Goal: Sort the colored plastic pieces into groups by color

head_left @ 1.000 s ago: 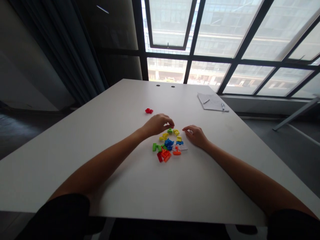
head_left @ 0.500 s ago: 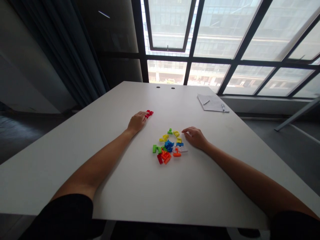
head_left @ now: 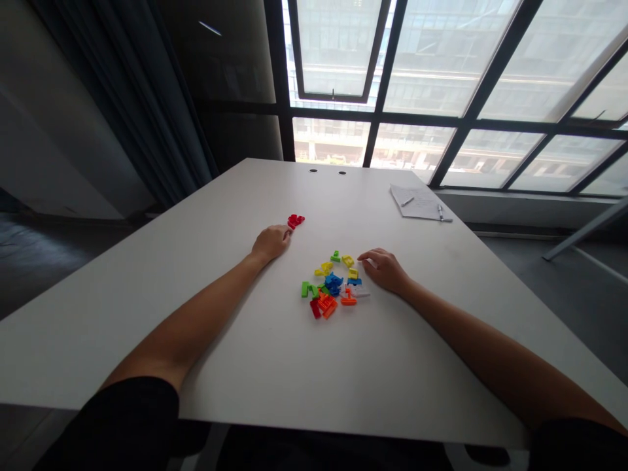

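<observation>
My left hand [head_left: 273, 242] rests low over the white table [head_left: 275, 366], its fingers curled together. Its fingertips are at the near edge of a small cluster of red plastic blocks [head_left: 296, 220]; whether they hold anything is hidden. My right hand [head_left: 383, 268] lies on the table with loosely bent fingers apart and nothing in them. Just left of it is a loose pile of plastic blocks: yellow blocks [head_left: 347, 260], blue blocks [head_left: 333, 283], green blocks [head_left: 309, 290], orange blocks [head_left: 326, 304], a dark red block [head_left: 314, 309] and whitish blocks [head_left: 360, 291].
Paper sheets [head_left: 417, 203] lie at the far right of the table, with a pen [head_left: 407, 201] and another pen [head_left: 440, 212] on them. Two dark round cable holes [head_left: 342, 173] sit near the far edge. Windows stand behind, and a dark curtain [head_left: 171, 111] hangs left.
My left hand has drawn slightly back from the red blocks, so more of them shows. My right hand stays in place. The view has shifted a little.
</observation>
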Demonstrator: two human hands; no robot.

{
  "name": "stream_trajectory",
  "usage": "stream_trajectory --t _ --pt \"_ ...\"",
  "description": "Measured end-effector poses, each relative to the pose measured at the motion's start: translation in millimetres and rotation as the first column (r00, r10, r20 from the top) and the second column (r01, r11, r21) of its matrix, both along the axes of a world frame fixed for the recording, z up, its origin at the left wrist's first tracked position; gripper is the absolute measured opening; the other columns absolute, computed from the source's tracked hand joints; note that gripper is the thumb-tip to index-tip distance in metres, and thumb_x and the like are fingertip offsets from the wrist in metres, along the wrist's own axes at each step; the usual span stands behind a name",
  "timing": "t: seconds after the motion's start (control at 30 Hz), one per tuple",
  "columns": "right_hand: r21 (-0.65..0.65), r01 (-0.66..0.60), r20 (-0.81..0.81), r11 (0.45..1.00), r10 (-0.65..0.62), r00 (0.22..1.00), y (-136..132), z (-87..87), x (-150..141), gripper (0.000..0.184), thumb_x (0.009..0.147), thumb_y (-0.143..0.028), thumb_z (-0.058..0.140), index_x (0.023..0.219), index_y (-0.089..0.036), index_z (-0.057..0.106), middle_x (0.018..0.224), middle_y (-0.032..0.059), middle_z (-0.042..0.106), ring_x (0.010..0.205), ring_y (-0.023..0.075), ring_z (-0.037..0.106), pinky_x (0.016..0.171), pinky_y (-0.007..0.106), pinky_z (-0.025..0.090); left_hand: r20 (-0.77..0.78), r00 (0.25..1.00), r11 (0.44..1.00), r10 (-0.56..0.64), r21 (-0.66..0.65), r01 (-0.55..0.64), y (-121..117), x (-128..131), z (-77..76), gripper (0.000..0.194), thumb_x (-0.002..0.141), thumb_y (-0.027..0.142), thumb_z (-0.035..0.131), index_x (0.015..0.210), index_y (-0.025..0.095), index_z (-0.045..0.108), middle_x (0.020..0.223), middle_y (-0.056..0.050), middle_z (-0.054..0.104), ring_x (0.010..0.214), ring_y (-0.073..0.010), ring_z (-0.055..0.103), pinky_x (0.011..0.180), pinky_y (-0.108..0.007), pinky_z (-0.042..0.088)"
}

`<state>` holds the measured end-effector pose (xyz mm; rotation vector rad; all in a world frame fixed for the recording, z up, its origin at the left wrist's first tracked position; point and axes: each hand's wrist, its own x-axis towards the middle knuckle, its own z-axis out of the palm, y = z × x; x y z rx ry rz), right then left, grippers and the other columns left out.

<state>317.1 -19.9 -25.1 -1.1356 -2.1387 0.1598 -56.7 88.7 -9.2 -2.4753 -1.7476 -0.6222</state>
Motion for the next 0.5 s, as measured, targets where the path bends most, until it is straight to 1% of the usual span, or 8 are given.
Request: stream_trajectory --t 0.2,0.4,0.5 --pt "0.001 0.017 0.002 1.000 -0.017 1.000 -0.3 -0.1 0.0 0.020 0.095 -0.015 0.061 0.099 -0.023 0.080 0.097 0.0087 0.081 0.089 0.0252 0.074 0.084 0.039 0.058 0.003 0.999 0.999 -0.043 -0.021 0.043 -20.2 2.8 1.2 0.029 0.095 0.021 0.055 0.114 0.020 0.077 0.120 -0.010 0.079 0.110 -0.0303 0.072 0.096 -0.038 0.057" --pt "0.011 0.009 0.010 1.000 -0.010 1.000 -0.7 0.8 -0.4 0.021 0.094 -0.015 0.060 0.099 -0.022 0.080 0.096 0.0088 0.081 0.087 0.0244 0.074 0.084 0.039 0.059 0.050 0.982 0.984 -0.180 0.015 0.180 -43.2 4.2 -4.4 0.027 0.096 0.024 0.054 0.109 0.022 0.077 0.115 -0.009 0.079 0.107 -0.0284 0.073 0.096 -0.039 0.058" --pt "0.016 0.006 0.016 1.000 -0.006 1.000 -0.9 0.8 -0.2 0.021 0.094 -0.015 0.060 0.099 -0.022 0.079 0.096 0.0086 0.081 0.087 0.0243 0.074 0.084 0.039 0.059 0.097 0.962 0.967 -0.256 0.014 0.256 -52.1 7.3 -4.5 0.026 0.097 0.027 0.055 0.109 0.023 0.078 0.105 -0.007 0.080 0.094 -0.0254 0.074 0.089 -0.037 0.059"
